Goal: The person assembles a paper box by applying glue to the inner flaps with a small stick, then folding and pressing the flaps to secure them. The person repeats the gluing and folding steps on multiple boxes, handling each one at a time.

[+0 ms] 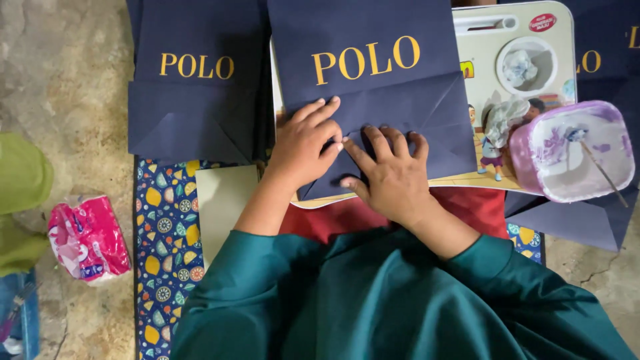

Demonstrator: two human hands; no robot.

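Thing in hand: a dark navy paper bag (pixel 373 87) with gold lettering lay flat in the upper middle of the frame, its folded bottom end turned toward the person.
Left hand: the left hand (pixel 303 143) lay palm down on the bottom fold, left of the centre, fingers (pixel 320 110) close together and stretched flat, holding nothing, only pressing the paper.
Right hand: the right hand (pixel 390 170) lay just beside it, at the lower edge of the fold, fingers (pixel 380 140) a little spread and bent, also pressing and gripping nothing.
Key relation: the fold was directly under both hands; the long axis of the bag ran away from the person toward the top of the frame. The two hands touched or nearly touched at the centre seam, so neither was clearly nearer.
Surface: the bag rested on a white plastic board with a cartoon print (pixel 480 60), which served as a small bench; below it were a red cloth (pixel 467 207) and a blue mat with lemon pattern (pixel 163 233) on a rough concrete floor (pixel 67 87).
Around: a second flat navy bag (pixel 193 87) lay at the upper left; a pale purple-stained plastic tub with a thin stick (pixel 573 153) stood at the right, and a crumpled rag (pixel 503 117) lay beside it; a pink plastic packet (pixel 87 237) lay on the floor at the lower left.
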